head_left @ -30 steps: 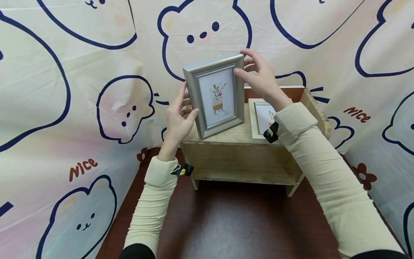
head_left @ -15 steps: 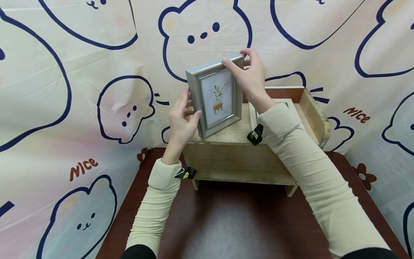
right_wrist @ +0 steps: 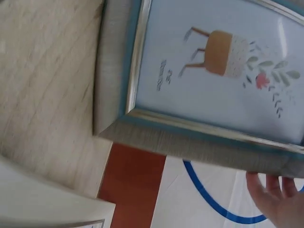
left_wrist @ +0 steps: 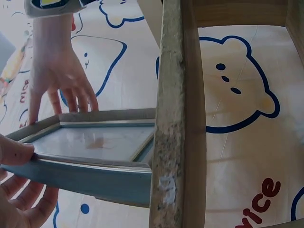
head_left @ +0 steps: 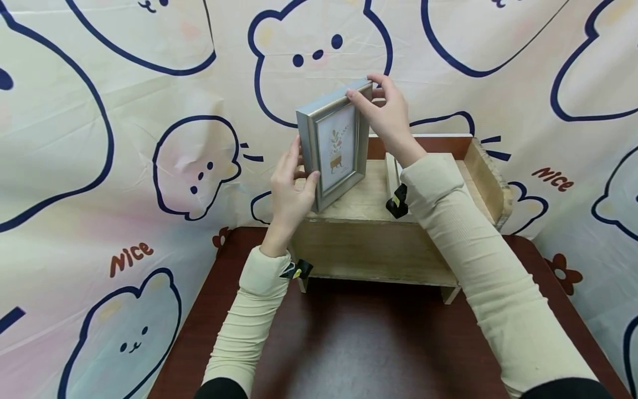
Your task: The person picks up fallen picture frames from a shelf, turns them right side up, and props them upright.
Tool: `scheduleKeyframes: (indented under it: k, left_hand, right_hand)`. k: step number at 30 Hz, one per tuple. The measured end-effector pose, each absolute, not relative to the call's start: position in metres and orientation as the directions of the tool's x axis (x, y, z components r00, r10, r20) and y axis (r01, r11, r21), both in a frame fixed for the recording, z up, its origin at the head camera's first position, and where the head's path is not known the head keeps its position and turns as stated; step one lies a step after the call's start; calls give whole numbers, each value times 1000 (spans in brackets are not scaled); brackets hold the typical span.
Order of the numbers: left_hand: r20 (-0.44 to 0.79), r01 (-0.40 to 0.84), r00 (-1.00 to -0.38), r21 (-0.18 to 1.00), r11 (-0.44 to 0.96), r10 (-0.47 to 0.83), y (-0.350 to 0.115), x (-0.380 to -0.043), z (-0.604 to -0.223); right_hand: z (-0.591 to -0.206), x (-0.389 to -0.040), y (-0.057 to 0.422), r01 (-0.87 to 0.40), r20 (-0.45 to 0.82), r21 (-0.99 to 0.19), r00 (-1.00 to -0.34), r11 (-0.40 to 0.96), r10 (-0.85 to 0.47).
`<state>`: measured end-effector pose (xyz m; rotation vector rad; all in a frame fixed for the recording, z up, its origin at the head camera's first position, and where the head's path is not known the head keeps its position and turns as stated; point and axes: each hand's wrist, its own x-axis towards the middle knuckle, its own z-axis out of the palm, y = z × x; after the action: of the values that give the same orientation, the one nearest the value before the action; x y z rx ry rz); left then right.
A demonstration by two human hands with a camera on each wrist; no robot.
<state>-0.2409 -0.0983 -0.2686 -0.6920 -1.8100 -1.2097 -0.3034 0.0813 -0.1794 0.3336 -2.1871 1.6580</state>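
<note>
A grey-blue picture frame (head_left: 336, 145) with a potted-plant print stands tilted on the left end of the wooden shelf's top (head_left: 375, 197), its face turned partly rightward. My left hand (head_left: 293, 188) grips its left side, thumb on the front and fingers behind. At the top right corner, my right hand (head_left: 390, 113) pinches the frame between thumb and fingers. The right wrist view shows the frame's face (right_wrist: 190, 90) close up, with right-hand fingertips (right_wrist: 273, 184) at its edge. A second, pale frame (head_left: 392, 166) lies on the shelf, mostly hidden by my right forearm.
The small wooden shelf stands on a dark red-brown table (head_left: 374, 338). It has a raised side board (head_left: 490, 180) at the right and a red-brown back strip (head_left: 451, 145). A cloth with cartoon bears (head_left: 199, 166) hangs behind and at the sides.
The frame has turned, so its face points more rightward and its left side shows more. My left hand has shifted right with it. My right thumb has moved from the face to the top edge.
</note>
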Motion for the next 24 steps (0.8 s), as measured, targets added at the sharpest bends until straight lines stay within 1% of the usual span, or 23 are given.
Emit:
scheduleKeyframes:
  k: [2, 4, 7, 9, 11, 14, 17, 21, 24]
  left_hand:
    - [871, 800, -490, 454, 393, -9, -96, -241, -269]
    - [875, 800, -484, 448, 400, -13, -94, -240, -269]
    - [874, 790, -486, 445, 421, -11, -93, -240, -270]
    - [871, 782, -492, 447, 434, -11, -93, -239, -270]
    - [869, 776, -495, 449, 443, -13, -93, -239, -271]
    - [868, 771, -496, 450, 451, -18, -93, -239, -271]
    - [868, 762, -496, 448, 467, -24, -92, -238, -271]
    - [872, 745, -488, 437, 504, -37, -88, -235, -269]
    - [878, 746, -476, 429, 510, -43, -85, -235, -270]
  right_hand:
    - [-181, -306, 83, -428, 454, -850, -891, 306, 14]
    - [-184, -308, 85, -473, 500, -802, -866, 364, -25]
    - [-188, -310, 87, -559, 579, -683, -807, 470, -117]
    - [-190, -310, 88, -610, 619, -605, -765, 512, -179]
    - [-191, -309, 88, -634, 634, -556, -742, 538, -219]
    - [-192, -308, 88, -645, 627, -549, -738, 532, -249]
    - [-192, -310, 88, -641, 595, -580, -755, 502, -276]
    - [-191, -314, 89, -651, 553, -602, -757, 461, -348]
    - [-190, -316, 90, -664, 526, -594, -748, 454, -404]
